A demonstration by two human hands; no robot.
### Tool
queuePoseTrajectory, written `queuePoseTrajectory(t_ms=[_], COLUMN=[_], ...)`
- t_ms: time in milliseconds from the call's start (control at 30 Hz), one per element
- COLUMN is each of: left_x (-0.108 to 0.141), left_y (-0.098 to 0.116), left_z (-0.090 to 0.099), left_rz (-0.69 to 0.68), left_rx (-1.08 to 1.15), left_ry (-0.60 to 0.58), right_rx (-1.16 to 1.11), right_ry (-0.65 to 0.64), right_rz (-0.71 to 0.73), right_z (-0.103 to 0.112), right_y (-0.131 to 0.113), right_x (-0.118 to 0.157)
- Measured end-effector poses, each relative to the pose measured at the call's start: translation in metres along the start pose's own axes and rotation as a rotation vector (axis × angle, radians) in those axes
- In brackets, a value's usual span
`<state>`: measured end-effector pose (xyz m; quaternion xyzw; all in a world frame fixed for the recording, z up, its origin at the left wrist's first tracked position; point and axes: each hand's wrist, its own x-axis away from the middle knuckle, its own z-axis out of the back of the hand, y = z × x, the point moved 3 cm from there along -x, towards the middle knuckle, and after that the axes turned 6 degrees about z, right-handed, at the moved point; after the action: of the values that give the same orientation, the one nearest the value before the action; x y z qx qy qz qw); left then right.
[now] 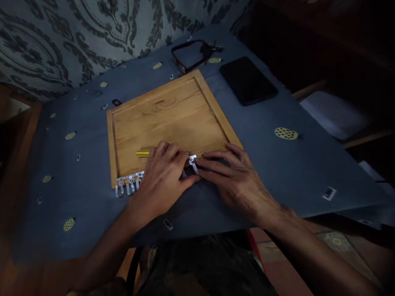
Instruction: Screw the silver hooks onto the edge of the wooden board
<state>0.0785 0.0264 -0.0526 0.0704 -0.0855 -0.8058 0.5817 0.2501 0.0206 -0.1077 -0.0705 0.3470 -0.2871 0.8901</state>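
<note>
A framed wooden board (pixel 163 115) lies on the blue cloth. Along its near edge runs a row of metal hooks (pixel 130 183), partly covered by my left hand (pixel 163 174). That hand is closed on a yellow screwdriver (pixel 142 153), whose striped end sticks out to the left and whose thin shaft points right. Between my hands a metal hook (pixel 193 163) sits at the board's near edge. My right hand (pixel 236 174) has its fingers stretched out, their tips touching this hook and the board's edge near the right corner.
Glasses (pixel 185 70) and a small dark object (pixel 210 49) lie behind the board. A black tablet or phone (pixel 248 81) is at the right rear. A small black item (pixel 116 102) lies by the board's left rear edge. Patterned fabric (pixel 101 33) rises beyond the table.
</note>
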Motion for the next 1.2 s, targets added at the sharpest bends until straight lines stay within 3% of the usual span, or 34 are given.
queuePoseTrajectory(t_ms=[467, 667, 1200], left_x=[-0.0005, -0.0015, 0.0001], left_y=[0.0025, 0.0017, 0.0009], left_z=[-0.0020, -0.0015, -0.0015], left_rz=[0.092, 0.070, 0.080], left_rx=[0.109, 0.116, 0.152], left_ry=[-0.002, 0.011, -0.022], right_rx=[-0.070, -0.079, -0.079], right_ry=[-0.009, 0.063, -0.021], right_rz=[-0.032, -0.057, -0.058], right_z=[0.0015, 0.0064, 0.0048], right_y=[0.0013, 0.0018, -0.0035], right_x=[0.0016, 0.0020, 0.0012])
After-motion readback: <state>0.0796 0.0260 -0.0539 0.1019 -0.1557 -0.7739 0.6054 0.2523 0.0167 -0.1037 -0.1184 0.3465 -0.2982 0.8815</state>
